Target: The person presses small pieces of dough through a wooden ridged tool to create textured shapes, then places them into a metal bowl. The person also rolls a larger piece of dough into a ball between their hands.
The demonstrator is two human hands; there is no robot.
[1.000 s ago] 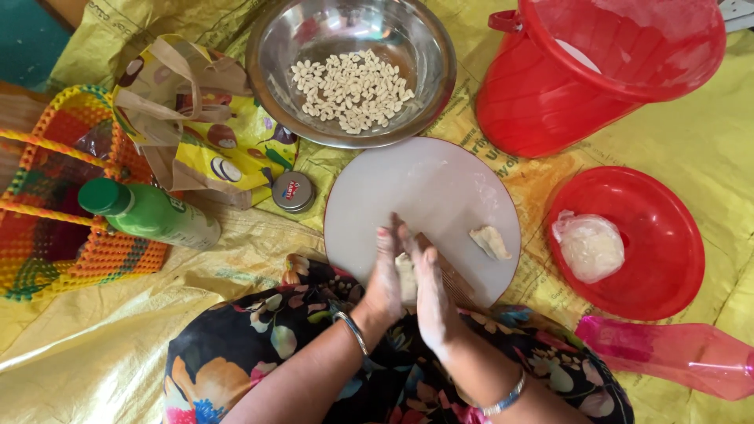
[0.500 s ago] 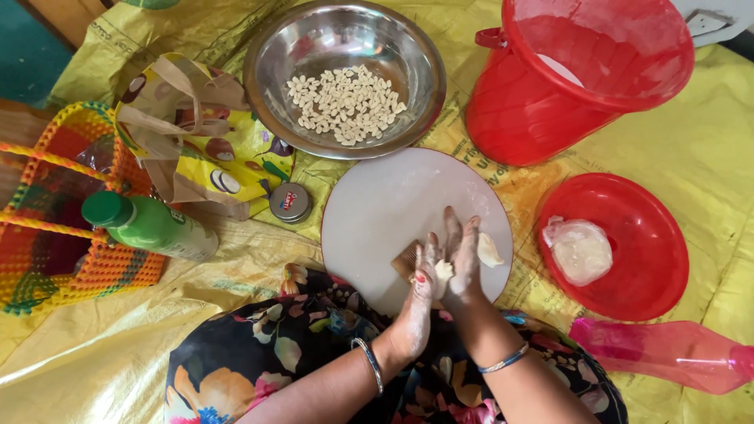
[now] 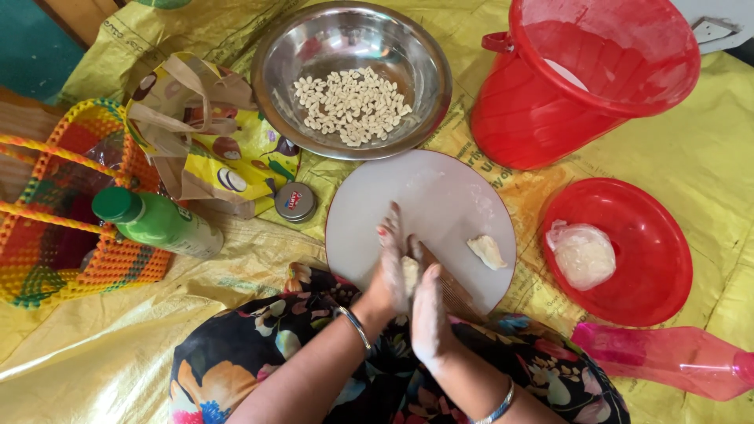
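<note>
Both my palms are pressed together over the near edge of the round white board [image 3: 440, 196], with a small lump of dough [image 3: 409, 272] squashed between them. My left hand [image 3: 390, 263] stands on edge with fingers pointing away from me, and my right hand [image 3: 428, 314] lies flat against it, so my grip is basically closed on that bit of dough, both hands floury.

Everything else, going from the board: another little piece of dough [image 3: 487, 251] sits on the board's right part, apart from my hands. Just beyond the board is a steel bowl [image 3: 283, 63] with a pile of small pale shaped dough bits [image 3: 351, 106] in the middle of it. Right of the board there's a red plate-like basin [image 3: 667, 267] holding a big dough ball wrapped in clear plastic [image 3: 583, 254], and beyond that a red bucket [image 3: 534, 110]. A pink plastic bottle [image 3: 667, 357] lies on its side to the board's near right. Left of the board: a small round tin [image 3: 295, 202] just beside the rim, then a yellow printed bag [image 3: 228, 149], a green bottle [image 3: 157, 222] on its side, and a woven multicoloured basket [image 3: 47, 259]. All of it sits on a yellow sheet [image 3: 707, 157].
</note>
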